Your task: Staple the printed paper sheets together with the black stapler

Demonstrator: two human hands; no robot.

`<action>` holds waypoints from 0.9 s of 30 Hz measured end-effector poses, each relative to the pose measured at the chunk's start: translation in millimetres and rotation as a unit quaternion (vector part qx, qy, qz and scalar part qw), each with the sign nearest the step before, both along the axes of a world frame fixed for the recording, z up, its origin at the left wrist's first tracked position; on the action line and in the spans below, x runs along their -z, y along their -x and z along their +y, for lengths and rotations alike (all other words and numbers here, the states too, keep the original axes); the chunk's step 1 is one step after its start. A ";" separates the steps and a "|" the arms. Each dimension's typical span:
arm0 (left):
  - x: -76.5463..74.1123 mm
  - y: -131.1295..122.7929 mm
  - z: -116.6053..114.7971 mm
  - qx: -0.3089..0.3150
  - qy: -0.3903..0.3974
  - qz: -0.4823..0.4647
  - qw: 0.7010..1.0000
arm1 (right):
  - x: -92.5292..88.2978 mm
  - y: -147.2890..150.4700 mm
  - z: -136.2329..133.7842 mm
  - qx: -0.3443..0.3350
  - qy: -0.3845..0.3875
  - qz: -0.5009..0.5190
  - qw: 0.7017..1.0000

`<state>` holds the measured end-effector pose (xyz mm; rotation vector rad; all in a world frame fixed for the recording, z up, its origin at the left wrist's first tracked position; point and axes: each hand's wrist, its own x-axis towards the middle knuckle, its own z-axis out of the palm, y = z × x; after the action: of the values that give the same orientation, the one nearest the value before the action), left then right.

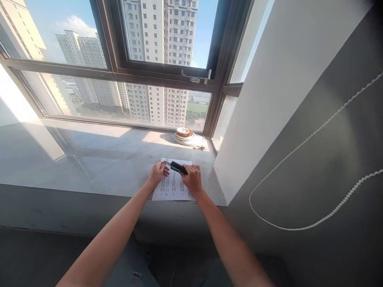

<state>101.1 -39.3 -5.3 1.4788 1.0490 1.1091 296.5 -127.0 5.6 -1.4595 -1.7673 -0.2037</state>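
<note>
A black stapler (178,167) with a silver metal end is held up over a sheaf of printed paper (172,189). My right hand (193,178) is closed around its black rear part. At the metal end, my left hand (157,174) has its fingers curled, with the fingertips pinching the tip; whether a small piece is also between them is too small to make out. The paper lies on the window sill below both hands, near the front edge, with its printed lines facing up.
Stacked round items, white and orange-brown (184,135), sit on the sill (110,159) by the window frame. Small dark bits (199,148) lie beside them. A white wall (254,99) rises at the right, and a white beaded cord (287,229) hangs nearer.
</note>
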 end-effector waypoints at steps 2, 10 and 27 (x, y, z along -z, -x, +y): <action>0.3 0.1 1.0 -0.001 0.001 -0.014 1.000 | 0.7 -0.5 1.2 0.000 0.009 0.015 1.000; -2.6 1.2 -2.4 -0.012 -0.005 0.013 1.000 | -4.7 0.3 -1.9 -0.023 0.003 0.029 0.999; -18.6 6.2 -19.1 0.127 -0.104 0.023 0.986 | -8.5 -0.4 -4.4 -0.118 -0.023 -0.040 0.992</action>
<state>94.9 -58.3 13.4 1.7579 0.7670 1.0284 296.9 -131.5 14.1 -1.2119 -1.9698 -0.1805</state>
